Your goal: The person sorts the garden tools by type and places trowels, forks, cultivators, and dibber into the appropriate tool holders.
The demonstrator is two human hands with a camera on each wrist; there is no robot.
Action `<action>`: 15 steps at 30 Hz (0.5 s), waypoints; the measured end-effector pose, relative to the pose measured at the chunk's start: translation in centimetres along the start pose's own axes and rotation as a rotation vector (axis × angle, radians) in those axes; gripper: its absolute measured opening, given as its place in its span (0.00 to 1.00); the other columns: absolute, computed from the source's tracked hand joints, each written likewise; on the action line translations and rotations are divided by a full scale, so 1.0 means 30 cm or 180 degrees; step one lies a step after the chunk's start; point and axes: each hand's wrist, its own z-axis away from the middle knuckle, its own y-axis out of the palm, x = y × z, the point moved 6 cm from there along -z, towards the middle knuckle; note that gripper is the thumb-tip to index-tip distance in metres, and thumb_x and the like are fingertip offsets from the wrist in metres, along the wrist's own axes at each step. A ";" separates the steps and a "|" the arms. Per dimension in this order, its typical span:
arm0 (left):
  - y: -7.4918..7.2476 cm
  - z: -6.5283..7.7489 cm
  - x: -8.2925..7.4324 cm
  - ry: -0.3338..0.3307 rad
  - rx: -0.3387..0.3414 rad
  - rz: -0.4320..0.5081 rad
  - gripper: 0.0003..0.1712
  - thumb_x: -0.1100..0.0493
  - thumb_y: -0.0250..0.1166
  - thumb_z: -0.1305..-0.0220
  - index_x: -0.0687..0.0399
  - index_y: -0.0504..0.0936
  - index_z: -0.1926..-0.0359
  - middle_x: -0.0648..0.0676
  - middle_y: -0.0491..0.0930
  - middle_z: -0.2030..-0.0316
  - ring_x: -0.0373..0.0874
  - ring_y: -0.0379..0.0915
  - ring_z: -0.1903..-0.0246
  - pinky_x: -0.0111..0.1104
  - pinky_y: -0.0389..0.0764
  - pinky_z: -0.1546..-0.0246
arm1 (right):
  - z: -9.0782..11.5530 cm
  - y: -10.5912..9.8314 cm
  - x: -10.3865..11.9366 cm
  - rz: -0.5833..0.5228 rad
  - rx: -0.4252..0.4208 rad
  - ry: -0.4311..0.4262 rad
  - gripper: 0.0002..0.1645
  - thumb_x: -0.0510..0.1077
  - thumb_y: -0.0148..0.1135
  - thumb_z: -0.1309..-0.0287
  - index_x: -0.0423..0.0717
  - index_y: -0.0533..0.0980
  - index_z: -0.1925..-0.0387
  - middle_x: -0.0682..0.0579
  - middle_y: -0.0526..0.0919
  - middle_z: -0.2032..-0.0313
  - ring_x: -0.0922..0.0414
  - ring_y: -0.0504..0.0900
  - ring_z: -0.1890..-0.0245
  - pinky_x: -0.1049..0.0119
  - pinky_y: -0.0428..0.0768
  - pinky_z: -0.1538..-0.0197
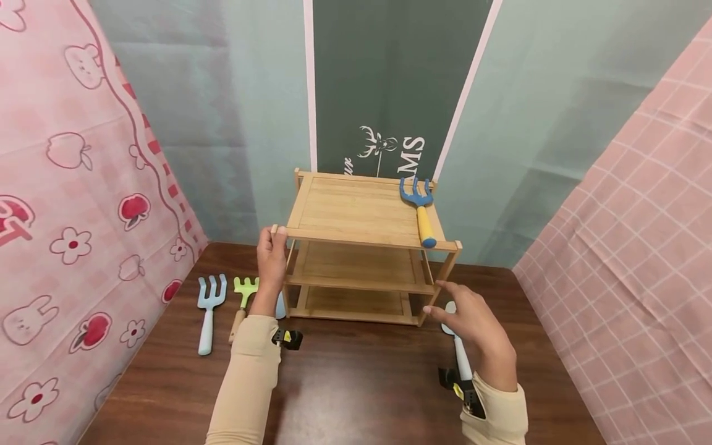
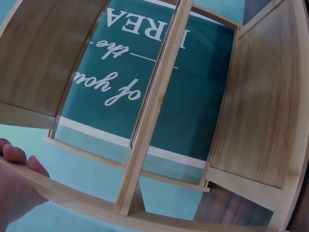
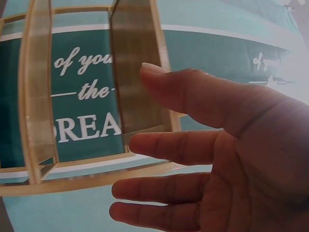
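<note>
A three-tier wooden shelf (image 1: 356,213) stands on the table in the head view. My left hand (image 1: 271,259) grips its front left post near the top; in the left wrist view the fingertips (image 2: 37,166) curl over the wood. By the front right post is my right hand (image 1: 473,315), thumb and fingers spread, holding nothing. The right wrist view shows that hand (image 3: 236,154) with its fingers extended beside the shelf frame (image 3: 142,96); contact is unclear. On the top tier, at the right, lies a garden hand fork (image 1: 424,222) with blue tines and a yellow handle.
Left of the shelf lie a light blue hand fork (image 1: 207,324) and a green fork (image 1: 243,289), the latter partly behind my left arm. A blue tool (image 1: 280,306) is mostly hidden there. Under my right wrist lies a pale tool (image 1: 461,360). Cloths hang on three sides.
</note>
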 end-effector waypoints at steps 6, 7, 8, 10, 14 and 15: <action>0.014 0.019 -0.042 0.0077 -0.0009 -0.0057 0.10 0.62 0.48 0.31 0.69 0.67 0.63 0.51 0.60 0.79 0.38 0.55 0.79 0.34 0.60 0.73 | 0.015 0.041 -0.048 -0.0037 0.0076 0.0088 0.38 0.53 0.62 0.43 0.32 0.64 0.39 0.33 0.71 0.46 0.35 0.66 0.44 0.41 0.67 0.50; 0.013 0.019 -0.044 0.0085 -0.0012 -0.0054 0.11 0.63 0.48 0.31 0.71 0.66 0.62 0.52 0.60 0.79 0.38 0.55 0.79 0.34 0.60 0.73 | 0.016 0.047 -0.055 -0.0043 0.0079 0.0094 0.38 0.52 0.62 0.43 0.32 0.65 0.39 0.33 0.72 0.46 0.35 0.66 0.44 0.41 0.68 0.50; 0.013 0.019 -0.045 0.0089 -0.0014 -0.0057 0.12 0.62 0.48 0.31 0.73 0.66 0.61 0.55 0.60 0.79 0.38 0.55 0.79 0.34 0.60 0.73 | 0.019 0.052 -0.061 -0.0049 0.0091 0.0101 0.38 0.52 0.62 0.43 0.31 0.65 0.40 0.33 0.72 0.46 0.35 0.67 0.45 0.41 0.68 0.51; 0.012 0.017 -0.045 0.0089 -0.0013 -0.0036 0.14 0.62 0.48 0.30 0.75 0.66 0.60 0.59 0.59 0.79 0.38 0.56 0.79 0.34 0.60 0.73 | 0.024 0.061 -0.075 -0.0043 0.0111 0.0127 0.37 0.52 0.62 0.43 0.30 0.65 0.40 0.32 0.72 0.47 0.35 0.68 0.45 0.42 0.69 0.51; 0.008 0.010 -0.040 0.0081 -0.0031 0.0010 0.12 0.62 0.49 0.31 0.71 0.67 0.63 0.63 0.57 0.79 0.39 0.55 0.80 0.33 0.60 0.74 | 0.036 0.080 -0.105 -0.0023 0.0140 0.0219 0.36 0.51 0.63 0.44 0.30 0.66 0.42 0.31 0.73 0.49 0.35 0.69 0.47 0.43 0.70 0.51; 0.006 0.008 -0.038 0.0087 -0.0042 0.0026 0.10 0.62 0.49 0.31 0.69 0.67 0.65 0.62 0.57 0.79 0.40 0.55 0.80 0.33 0.60 0.74 | 0.039 0.086 -0.113 -0.0020 0.0144 0.0243 0.36 0.51 0.63 0.44 0.29 0.66 0.42 0.31 0.73 0.49 0.35 0.70 0.47 0.43 0.70 0.52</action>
